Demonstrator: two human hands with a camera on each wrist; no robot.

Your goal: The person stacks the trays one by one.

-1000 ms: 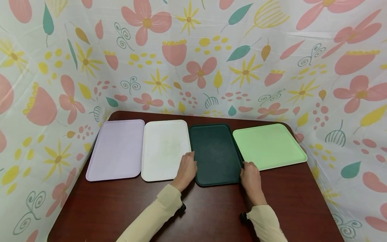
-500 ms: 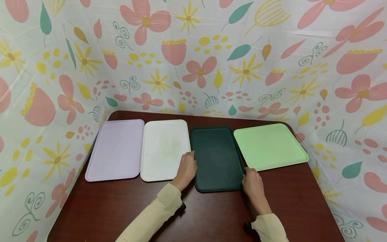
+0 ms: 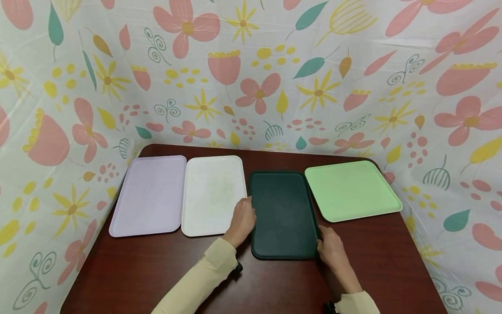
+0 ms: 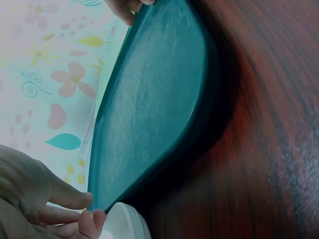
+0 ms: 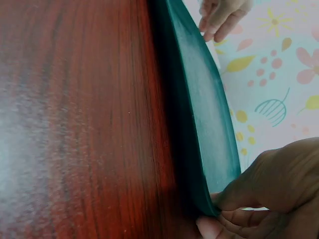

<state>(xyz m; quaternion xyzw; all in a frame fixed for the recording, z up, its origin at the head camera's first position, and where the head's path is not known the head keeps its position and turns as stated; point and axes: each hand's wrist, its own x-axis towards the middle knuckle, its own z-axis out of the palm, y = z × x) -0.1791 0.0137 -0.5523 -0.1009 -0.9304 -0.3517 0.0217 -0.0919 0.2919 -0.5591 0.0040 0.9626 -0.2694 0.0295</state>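
A dark green tray (image 3: 283,213) lies on the brown table (image 3: 157,270), third in a row of trays and nearer to me than the others. My left hand (image 3: 244,220) holds its left rim, beside the white tray (image 3: 213,194). In the left wrist view the thumb and fingers (image 4: 65,199) curl at the green tray's rim (image 4: 154,99). My right hand (image 3: 329,246) grips the tray's near right corner. The right wrist view shows the right hand (image 5: 259,194) pinching the edge of the green tray (image 5: 204,99).
A lilac tray (image 3: 147,196) lies at the far left and a light green tray (image 3: 351,189) at the far right. A flowered cloth (image 3: 251,78) walls in the table at the back and both sides. Bare wood runs along the near edge.
The dark green tray has slid toward me, out of line with the other trays. Both hands came back with it, still on its edges.
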